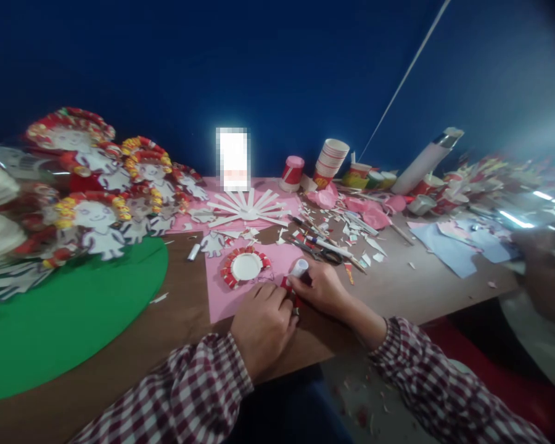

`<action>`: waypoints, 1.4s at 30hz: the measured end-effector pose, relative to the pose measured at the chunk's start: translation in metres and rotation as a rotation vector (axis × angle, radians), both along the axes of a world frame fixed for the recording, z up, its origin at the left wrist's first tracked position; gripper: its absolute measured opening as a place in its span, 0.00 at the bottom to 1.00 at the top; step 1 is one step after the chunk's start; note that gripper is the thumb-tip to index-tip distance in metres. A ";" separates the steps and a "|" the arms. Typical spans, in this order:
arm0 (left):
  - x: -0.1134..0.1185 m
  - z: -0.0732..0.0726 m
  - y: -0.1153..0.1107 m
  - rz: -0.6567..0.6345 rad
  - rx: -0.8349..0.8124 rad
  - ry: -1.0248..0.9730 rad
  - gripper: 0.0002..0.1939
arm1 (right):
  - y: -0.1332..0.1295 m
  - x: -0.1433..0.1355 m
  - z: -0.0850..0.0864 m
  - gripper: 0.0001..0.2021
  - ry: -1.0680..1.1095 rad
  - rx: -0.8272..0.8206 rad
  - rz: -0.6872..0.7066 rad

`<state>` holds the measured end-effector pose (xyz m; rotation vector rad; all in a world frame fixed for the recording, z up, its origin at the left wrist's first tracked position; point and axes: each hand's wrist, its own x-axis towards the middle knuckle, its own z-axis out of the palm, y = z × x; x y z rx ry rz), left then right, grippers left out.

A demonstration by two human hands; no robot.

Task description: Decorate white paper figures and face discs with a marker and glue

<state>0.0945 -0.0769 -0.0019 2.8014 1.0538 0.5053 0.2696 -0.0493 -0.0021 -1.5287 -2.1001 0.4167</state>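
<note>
My right hand [324,288] is wrapped round a white glue stick [300,267], its end pointing up and left. Beside it my left hand [264,324] has its fingers curled over a small red paper piece [287,282], mostly hidden between the hands. A round white disc [246,266] edged with red folded pieces lies on a pink sheet [219,303], left of and beyond my hands. Scissors [326,255] and pens rest just past my right hand.
Paper dolls [95,222] and a green round sheet [74,327] are at left. White strips [247,213] fan out behind. Paper cups [332,161] and scraps [351,228] lie behind right. Another person's hand [543,265] is at far right. The table's front edge runs near my wrists.
</note>
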 end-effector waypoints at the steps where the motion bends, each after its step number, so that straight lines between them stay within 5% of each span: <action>1: 0.000 0.000 0.000 0.003 -0.001 0.001 0.10 | 0.000 0.000 0.000 0.08 -0.005 -0.011 0.002; 14: 0.000 0.003 0.001 0.002 -0.024 0.039 0.12 | 0.000 0.001 -0.002 0.08 0.009 0.045 -0.060; 28: 0.000 0.003 0.000 0.001 0.012 0.049 0.12 | 0.001 -0.001 0.001 0.09 0.012 0.002 0.046; 42: 0.000 0.003 -0.001 0.004 -0.018 0.053 0.13 | 0.002 0.000 0.000 0.08 0.060 0.009 -0.050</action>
